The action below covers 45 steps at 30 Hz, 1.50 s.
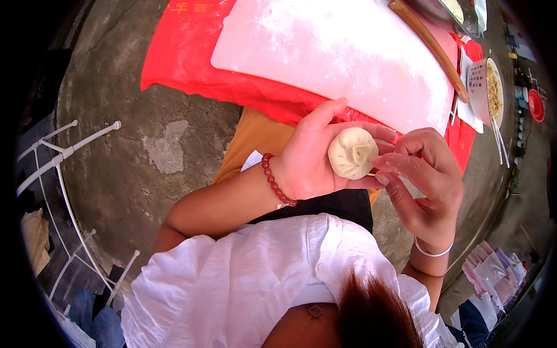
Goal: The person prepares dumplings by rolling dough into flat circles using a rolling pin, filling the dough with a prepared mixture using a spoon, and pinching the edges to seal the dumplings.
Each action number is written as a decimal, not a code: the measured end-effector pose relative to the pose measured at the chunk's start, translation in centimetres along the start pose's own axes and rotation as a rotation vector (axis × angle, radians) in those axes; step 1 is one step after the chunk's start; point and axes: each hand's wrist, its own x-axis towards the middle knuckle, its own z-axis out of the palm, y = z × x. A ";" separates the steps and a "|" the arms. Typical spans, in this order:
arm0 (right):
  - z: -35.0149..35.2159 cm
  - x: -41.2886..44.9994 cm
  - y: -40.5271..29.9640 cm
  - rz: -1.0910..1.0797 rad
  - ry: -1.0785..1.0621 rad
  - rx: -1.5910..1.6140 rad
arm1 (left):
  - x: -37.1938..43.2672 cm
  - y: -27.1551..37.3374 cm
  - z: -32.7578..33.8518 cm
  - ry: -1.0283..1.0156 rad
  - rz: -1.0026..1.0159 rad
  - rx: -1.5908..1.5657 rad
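A round, pleated dough bun [353, 153] rests on the palm and fingers of my left hand [315, 161], which is turned palm up and wears a red bead bracelet. Its folds meet in a small twisted top. My right hand [417, 182] is at the bun's right side, thumb and forefinger close together by its edge; whether they pinch dough cannot be told. Just beyond both hands lies a floured board [339, 56] on a red cloth [187, 61]. A wooden rolling pin [431, 48] lies along the board's right side.
Right of the board stands a white bowl [478, 85] of filling with chopsticks [499, 141] in it. A metal basin [470, 26] holding dough is at the top right. A white metal rack [61, 158] stands on the concrete floor at left. Hanging or piled cloths [491, 269] show at lower right.
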 end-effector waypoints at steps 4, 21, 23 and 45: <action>0.0 0.9 0.5 -0.169 -0.105 -0.029 | 0.1 -0.1 -0.2 -0.035 -0.086 -0.110; 0.2 1.4 1.6 -0.224 -0.199 -0.041 | 0.3 -1.0 0.3 0.086 -0.056 -0.088; 0.3 1.4 1.6 -0.231 -0.195 -0.064 | 0.3 -1.0 0.4 0.082 -0.047 -0.110; 3.6 0.2 0.8 -0.179 0.289 -0.224 | 1.4 -2.0 0.9 -0.020 0.590 0.140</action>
